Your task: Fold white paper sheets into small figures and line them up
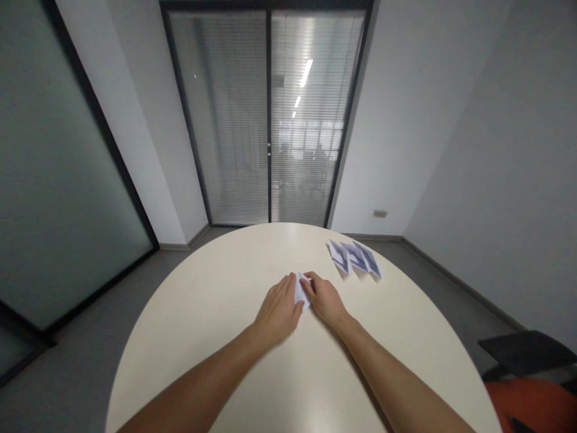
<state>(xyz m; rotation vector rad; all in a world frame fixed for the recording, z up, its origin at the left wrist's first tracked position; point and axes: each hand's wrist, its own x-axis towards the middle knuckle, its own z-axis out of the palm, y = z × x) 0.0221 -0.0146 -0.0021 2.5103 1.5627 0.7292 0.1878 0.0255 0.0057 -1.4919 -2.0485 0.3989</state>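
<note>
Both my hands meet over a small folded piece of white paper (301, 291) in the middle of a round cream table (216, 313). My left hand (278, 311) rests on the paper's left side, fingers bent and pressing on it. My right hand (323, 297) pinches the paper's right side with curled fingers. Most of the paper is hidden between the two hands.
Folded paper pieces with a blue-and-white pattern (354, 257) lie in a row near the table's far right edge. A dark chair (525, 352) with an orange part stands at the right. Glass doors with blinds (269, 120) face me beyond the table.
</note>
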